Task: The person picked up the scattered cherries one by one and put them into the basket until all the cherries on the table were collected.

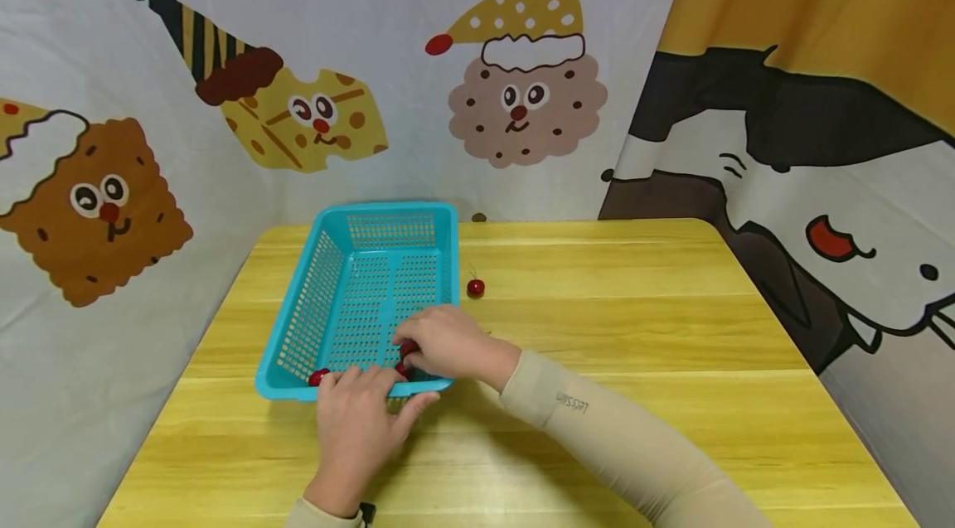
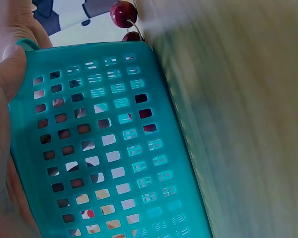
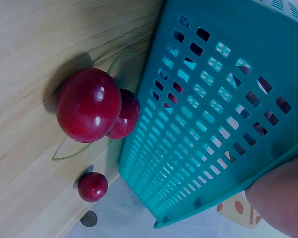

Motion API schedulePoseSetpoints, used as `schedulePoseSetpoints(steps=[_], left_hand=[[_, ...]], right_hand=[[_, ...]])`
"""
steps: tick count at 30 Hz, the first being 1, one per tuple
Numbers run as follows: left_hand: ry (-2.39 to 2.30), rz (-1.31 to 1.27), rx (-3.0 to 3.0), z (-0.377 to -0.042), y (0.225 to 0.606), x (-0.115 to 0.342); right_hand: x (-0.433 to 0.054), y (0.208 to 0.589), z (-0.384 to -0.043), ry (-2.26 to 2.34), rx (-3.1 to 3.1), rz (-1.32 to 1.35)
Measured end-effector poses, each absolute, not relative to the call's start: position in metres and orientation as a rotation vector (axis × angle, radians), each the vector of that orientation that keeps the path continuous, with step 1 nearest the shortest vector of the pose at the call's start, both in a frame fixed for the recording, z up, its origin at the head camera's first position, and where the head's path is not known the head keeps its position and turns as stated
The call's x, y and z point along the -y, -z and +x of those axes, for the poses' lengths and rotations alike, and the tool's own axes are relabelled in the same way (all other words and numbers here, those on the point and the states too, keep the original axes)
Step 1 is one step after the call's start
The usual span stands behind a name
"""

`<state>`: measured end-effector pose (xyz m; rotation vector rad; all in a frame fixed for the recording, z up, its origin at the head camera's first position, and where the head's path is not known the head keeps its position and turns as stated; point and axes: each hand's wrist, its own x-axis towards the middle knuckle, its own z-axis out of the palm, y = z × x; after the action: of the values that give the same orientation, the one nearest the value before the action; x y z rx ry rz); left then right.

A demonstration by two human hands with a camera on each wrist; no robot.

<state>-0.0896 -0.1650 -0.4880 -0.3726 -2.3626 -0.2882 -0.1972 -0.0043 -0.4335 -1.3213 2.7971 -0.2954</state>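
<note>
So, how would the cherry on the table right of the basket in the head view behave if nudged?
The cherry would probably roll, being round on a flat tabletop, though its thin stem might check it. Its gloss suggests it could slip from a loose pinch.

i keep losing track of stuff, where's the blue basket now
In the head view, the blue basket sits on the table's left half, the left hand gripping its near rim, the right hand reaching in beside it.

Cartoon biscuits [image 1: 527, 142] grin at me from the pale, creased backdrop [image 1: 418, 130] behind this yellow wood-grain surface [image 1: 634, 329].
</note>
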Motion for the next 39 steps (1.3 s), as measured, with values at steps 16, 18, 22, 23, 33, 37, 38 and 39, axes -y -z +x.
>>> schedulePoseSetpoints(steps=[16, 18, 22, 23, 33, 37, 38, 39], left_hand=[[0.28, -0.368, 2.349, -0.092, 0.488, 0.1647], [0.28, -0.371, 2.34, -0.0926, 0.4883, 0.1648], [0.28, -0.372, 2.326, -0.0937, 0.4888, 0.1648], [0.282, -0.372, 2.325, -0.0939, 0.489, 0.1649], [0.291, -0.358, 2.316, -0.0949, 0.4891, 0.1638], [0.302, -0.359, 2.314, -0.0953, 0.4904, 0.1642], [0.304, -0.359, 2.316, -0.0953, 0.4906, 0.1644], [0.305, -0.363, 2.315, -0.0955, 0.4907, 0.1646]], right_hand=[[0.0035, 0.4357, -0.1978, 0.374, -2.805, -1.309], [0.0034, 0.4363, -0.1982, 0.382, -2.805, -1.316], [0.0031, 0.4368, -0.1989, 0.395, -2.805, -1.326], [0.003, 0.4367, -0.199, 0.397, -2.805, -1.324], [0.0022, 0.4355, -0.2003, 0.393, -2.803, -1.326], [0.002, 0.4356, -0.2, 0.395, -2.81, -1.32], [0.0019, 0.4362, -0.2001, 0.399, -2.81, -1.319], [0.0019, 0.4363, -0.2, 0.398, -2.813, -1.316]])
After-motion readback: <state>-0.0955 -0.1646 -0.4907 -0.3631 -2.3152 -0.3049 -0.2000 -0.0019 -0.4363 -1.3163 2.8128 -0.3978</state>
